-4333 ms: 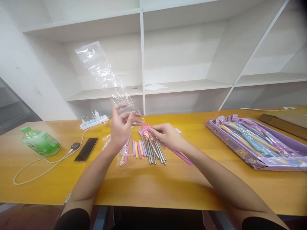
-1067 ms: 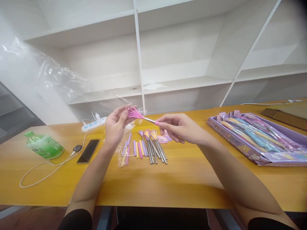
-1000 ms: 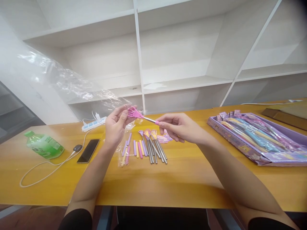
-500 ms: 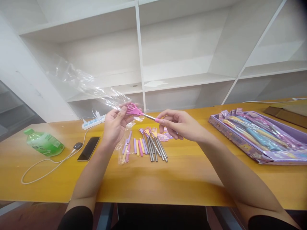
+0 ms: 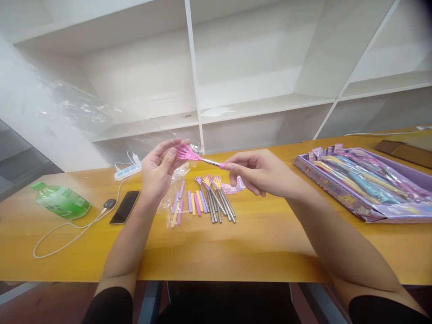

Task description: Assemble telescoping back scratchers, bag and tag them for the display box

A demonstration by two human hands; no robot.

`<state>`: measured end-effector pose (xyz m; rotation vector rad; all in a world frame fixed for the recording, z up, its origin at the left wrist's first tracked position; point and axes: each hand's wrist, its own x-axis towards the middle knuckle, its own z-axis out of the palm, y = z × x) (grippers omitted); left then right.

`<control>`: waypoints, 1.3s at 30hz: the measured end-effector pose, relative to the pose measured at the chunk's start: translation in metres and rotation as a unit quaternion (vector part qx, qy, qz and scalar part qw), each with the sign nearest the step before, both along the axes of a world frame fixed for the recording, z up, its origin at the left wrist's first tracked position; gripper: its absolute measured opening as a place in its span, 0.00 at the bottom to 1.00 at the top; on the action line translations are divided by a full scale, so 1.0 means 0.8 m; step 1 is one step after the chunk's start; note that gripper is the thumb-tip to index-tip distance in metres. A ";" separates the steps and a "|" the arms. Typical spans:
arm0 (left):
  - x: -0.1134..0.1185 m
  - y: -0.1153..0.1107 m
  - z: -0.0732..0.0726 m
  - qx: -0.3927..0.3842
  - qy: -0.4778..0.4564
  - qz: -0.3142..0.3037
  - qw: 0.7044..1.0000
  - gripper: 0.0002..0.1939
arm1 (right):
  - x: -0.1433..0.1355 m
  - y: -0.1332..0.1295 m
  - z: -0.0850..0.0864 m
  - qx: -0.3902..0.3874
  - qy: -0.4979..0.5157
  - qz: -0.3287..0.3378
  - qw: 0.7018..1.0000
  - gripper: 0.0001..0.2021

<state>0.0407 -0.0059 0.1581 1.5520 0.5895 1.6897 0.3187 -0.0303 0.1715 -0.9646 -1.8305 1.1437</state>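
Observation:
A pink back scratcher (image 5: 189, 154) with a hand-shaped head and a metal rod is held up level over the table. My right hand (image 5: 258, 173) pinches its pink handle end between thumb and fingers. At the scratcher's head, my left hand (image 5: 159, 164) is closed on a clear plastic bag (image 5: 86, 108), which streams away to the left. Whether my left fingers also touch the head is hard to see. Below lie several back scratchers (image 5: 219, 200) with metal rods and several coloured handles (image 5: 197, 203), some of them under or in clear plastic.
A purple display box (image 5: 367, 216) of wrapped scratchers stands at the right. On the left are a green bottle (image 5: 62, 201), a phone (image 5: 124, 207), a white cable (image 5: 56, 228) and a power strip (image 5: 127, 171). White shelving (image 5: 249, 67) rises behind the table.
The plastic bag has swung further left and looks lower. My right hand still grips the scratcher's end, and the scratcher has barely shifted.

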 end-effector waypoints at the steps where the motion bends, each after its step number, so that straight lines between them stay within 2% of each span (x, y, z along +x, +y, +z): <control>1: 0.000 0.000 0.000 -0.005 0.000 -0.005 1.000 0.13 | 0.000 0.001 0.000 0.007 0.003 -0.001 1.000 0.21; 5: 0.004 -0.002 0.000 -0.026 -0.010 -0.031 0.999 0.13 | -0.002 0.003 -0.001 0.024 0.016 -0.028 0.999 0.20; 10: 0.013 0.001 -0.006 -0.048 -0.025 -0.033 0.998 0.16 | -0.010 0.008 -0.013 0.040 0.044 -0.045 0.997 0.21; 17: 0.023 0.005 -0.011 -0.041 -0.071 -0.011 0.997 0.17 | -0.023 0.018 -0.032 0.055 0.104 -0.046 0.992 0.30; 29: 0.013 0.008 -0.012 -0.015 -0.077 0.014 0.997 0.14 | -0.015 0.016 -0.024 0.073 0.080 -0.060 0.992 0.30; 34: 0.021 0.003 -0.014 -0.006 -0.075 0.031 0.997 0.15 | -0.019 0.015 -0.026 0.068 0.086 -0.059 0.992 0.29; 39: 0.032 0.003 -0.021 -0.004 -0.086 0.017 0.996 0.17 | -0.031 0.016 -0.033 0.054 0.116 -0.043 0.991 0.29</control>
